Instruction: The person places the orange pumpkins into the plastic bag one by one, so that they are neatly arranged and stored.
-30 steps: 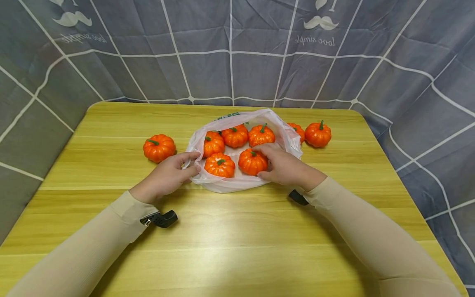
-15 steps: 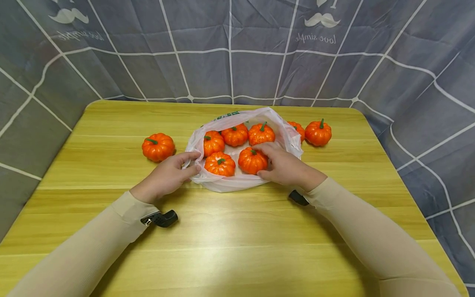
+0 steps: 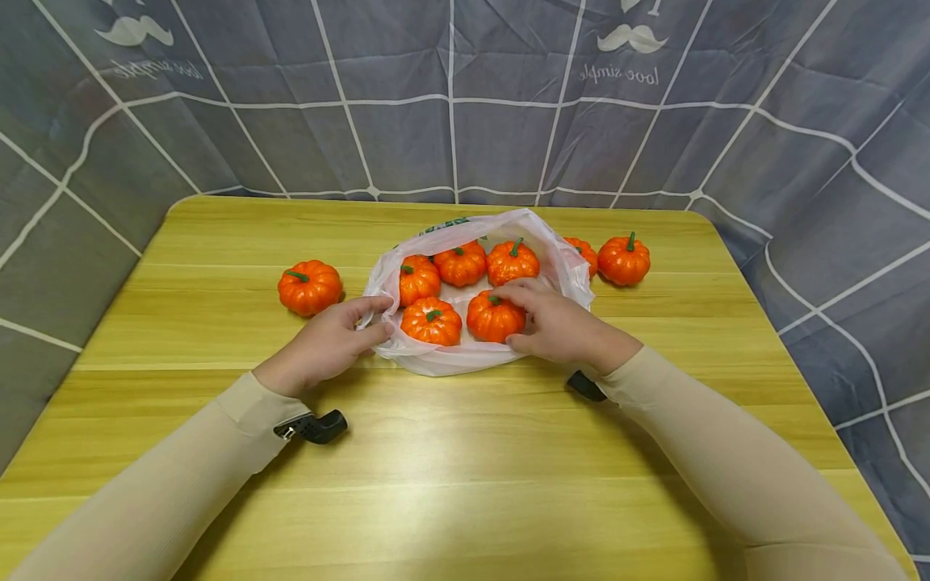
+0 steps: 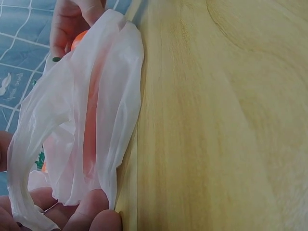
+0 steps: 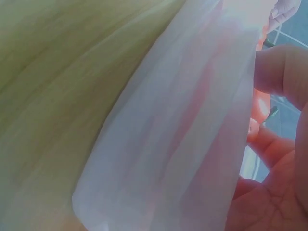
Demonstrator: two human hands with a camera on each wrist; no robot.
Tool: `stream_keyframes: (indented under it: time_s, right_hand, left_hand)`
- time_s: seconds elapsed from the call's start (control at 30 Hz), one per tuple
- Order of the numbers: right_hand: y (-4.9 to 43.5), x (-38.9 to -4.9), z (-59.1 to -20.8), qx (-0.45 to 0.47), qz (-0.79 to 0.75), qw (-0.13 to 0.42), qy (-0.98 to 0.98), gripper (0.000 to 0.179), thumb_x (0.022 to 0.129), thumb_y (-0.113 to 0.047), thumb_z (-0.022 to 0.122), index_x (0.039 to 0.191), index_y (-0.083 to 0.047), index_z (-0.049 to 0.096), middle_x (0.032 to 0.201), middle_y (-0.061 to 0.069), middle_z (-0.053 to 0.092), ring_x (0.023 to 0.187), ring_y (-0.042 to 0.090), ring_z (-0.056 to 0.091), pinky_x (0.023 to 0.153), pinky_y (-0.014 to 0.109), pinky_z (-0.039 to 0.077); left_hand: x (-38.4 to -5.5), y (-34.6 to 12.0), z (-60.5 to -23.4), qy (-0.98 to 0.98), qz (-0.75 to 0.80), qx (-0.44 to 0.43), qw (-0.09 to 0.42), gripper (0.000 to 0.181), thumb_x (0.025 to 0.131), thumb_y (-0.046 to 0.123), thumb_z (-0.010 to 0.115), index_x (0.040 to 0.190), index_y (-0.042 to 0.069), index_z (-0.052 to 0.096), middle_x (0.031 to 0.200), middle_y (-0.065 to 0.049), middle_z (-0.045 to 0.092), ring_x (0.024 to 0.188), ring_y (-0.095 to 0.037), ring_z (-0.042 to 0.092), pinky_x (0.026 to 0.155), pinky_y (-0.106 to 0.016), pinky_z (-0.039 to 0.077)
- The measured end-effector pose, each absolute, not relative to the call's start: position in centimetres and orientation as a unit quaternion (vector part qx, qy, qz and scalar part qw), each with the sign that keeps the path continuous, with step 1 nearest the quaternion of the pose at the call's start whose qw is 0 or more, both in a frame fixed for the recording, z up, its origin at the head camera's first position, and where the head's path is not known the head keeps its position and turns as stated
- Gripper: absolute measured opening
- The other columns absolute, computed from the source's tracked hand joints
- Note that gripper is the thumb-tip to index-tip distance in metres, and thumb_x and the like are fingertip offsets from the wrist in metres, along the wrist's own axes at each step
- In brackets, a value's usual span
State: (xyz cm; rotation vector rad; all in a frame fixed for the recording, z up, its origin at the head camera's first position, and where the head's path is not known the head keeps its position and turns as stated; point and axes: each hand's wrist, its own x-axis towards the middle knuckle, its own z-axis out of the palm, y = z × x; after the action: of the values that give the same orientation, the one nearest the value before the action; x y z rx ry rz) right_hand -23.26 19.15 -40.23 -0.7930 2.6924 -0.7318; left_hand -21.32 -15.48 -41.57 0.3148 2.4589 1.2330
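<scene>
The printed words "love simple" (image 3: 619, 75) show in mirror writing on the grey curtain (image 3: 395, 149) behind the table (image 3: 450, 460), below a white moustache (image 3: 630, 38); a fainter copy of the words sits at the upper left. Green print (image 3: 445, 228) runs along the far rim of the white plastic bag (image 3: 465, 362), too small and creased to read. The bag stands with its mouth spread, and 5 orange pumpkins with green stems sit inside: 3 along the back and 2 in front. The right hand (image 3: 561, 323) reaches over the rim and grasps the front right pumpkin (image 3: 494, 320), thumb on the near side and fingers on the far side. Just beside it is the front left pumpkin (image 3: 430, 323). The left hand (image 3: 328, 337) pinches the bag's left edge between thumb and fingers. On the table, 1 loose pumpkin (image 3: 310, 288) lies left of the bag; to the right are a partly hidden pumpkin (image 3: 584, 256) and a fully visible pumpkin (image 3: 624, 261), side by side.
</scene>
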Motion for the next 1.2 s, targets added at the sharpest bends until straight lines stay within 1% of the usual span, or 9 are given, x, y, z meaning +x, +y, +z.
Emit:
stream_keyframes:
  time_s: [0.1,0.2,0.3,0.4,0.53,0.77,1.0,1.2]
  right_hand:
    - [19.17,-23.28,-40.39,-0.274,-0.257,0.118,0.919,0.068,0.090,-0.014,0.077,0.153,-0.014,0.053,0.151,0.013,0.050,0.115,0.026,0.054,0.095,0.040,0.051]
    - [19.09,-23.31,-40.50,-0.274,-0.263,0.118,0.917,0.070,0.089,-0.015,0.081,0.152,-0.012,0.052,0.152,0.013,0.051,0.125,0.029,0.054,0.106,0.045,0.050]
    - [18.90,-23.38,-40.53,-0.273,-0.260,0.121,0.918,0.074,0.086,-0.018,0.087,0.150,-0.010,0.050,0.151,0.014,0.052,0.137,0.031,0.050,0.118,0.050,0.043]
    - [18.69,-23.45,-40.52,-0.268,-0.251,0.123,0.922,0.075,0.085,-0.020,0.089,0.148,-0.009,0.049,0.150,0.015,0.052,0.141,0.032,0.049,0.123,0.051,0.037]
    - [18.49,-23.43,-40.43,-0.262,-0.240,0.123,0.927,0.072,0.087,-0.018,0.087,0.148,-0.009,0.049,0.149,0.015,0.053,0.140,0.032,0.049,0.123,0.050,0.037]
    - [18.42,-23.16,-40.13,-0.262,-0.217,0.125,0.932,0.077,0.087,-0.021,0.085,0.154,-0.011,0.048,0.149,0.016,0.051,0.138,0.034,0.049,0.121,0.052,0.041]
    - [18.48,-23.01,-40.08,-0.263,-0.209,0.120,0.934,0.080,0.087,-0.021,0.083,0.157,-0.011,0.046,0.148,0.017,0.050,0.138,0.035,0.048,0.119,0.054,0.042]
    - [18.53,-23.06,-40.00,-0.255,-0.222,0.115,0.934,0.080,0.087,-0.022,0.083,0.157,-0.013,0.046,0.147,0.015,0.050,0.135,0.033,0.048,0.118,0.052,0.043]
  left_hand:
    - [-21.31,-15.48,-41.51,0.875,0.434,0.111,0.184,0.059,0.106,0.036,0.063,0.156,0.008,0.050,0.166,-0.017,0.042,0.093,-0.023,0.070,0.102,-0.042,0.048]
    - [-21.29,-15.47,-41.45,0.876,0.431,0.110,0.186,0.060,0.106,0.037,0.063,0.157,0.008,0.049,0.166,-0.017,0.043,0.092,-0.023,0.070,0.101,-0.042,0.048]
    - [-21.26,-15.48,-41.40,0.876,0.431,0.109,0.188,0.060,0.106,0.038,0.062,0.157,0.009,0.049,0.166,-0.017,0.042,0.092,-0.023,0.071,0.098,-0.040,0.049]
    - [-21.24,-15.48,-41.40,0.874,0.434,0.108,0.190,0.061,0.106,0.038,0.062,0.157,0.008,0.049,0.166,-0.017,0.041,0.091,-0.023,0.072,0.096,-0.038,0.050]
    - [-21.22,-15.51,-41.44,0.872,0.437,0.107,0.191,0.061,0.106,0.037,0.063,0.157,0.008,0.049,0.166,-0.017,0.041,0.090,-0.023,0.072,0.093,-0.036,0.051]
    - [-21.13,-15.47,-41.34,0.872,0.439,0.104,0.192,0.061,0.105,0.037,0.064,0.157,0.008,0.049,0.164,-0.017,0.044,0.089,-0.024,0.071,0.088,-0.034,0.050]
    - [-21.08,-15.46,-41.32,0.872,0.438,0.103,0.192,0.061,0.105,0.036,0.064,0.157,0.008,0.049,0.165,-0.016,0.043,0.090,-0.024,0.072,0.088,-0.034,0.051]
    - [-21.09,-15.45,-41.31,0.873,0.438,0.105,0.188,0.060,0.105,0.035,0.064,0.156,0.008,0.050,0.164,-0.017,0.045,0.087,-0.023,0.069,0.086,-0.034,0.051]
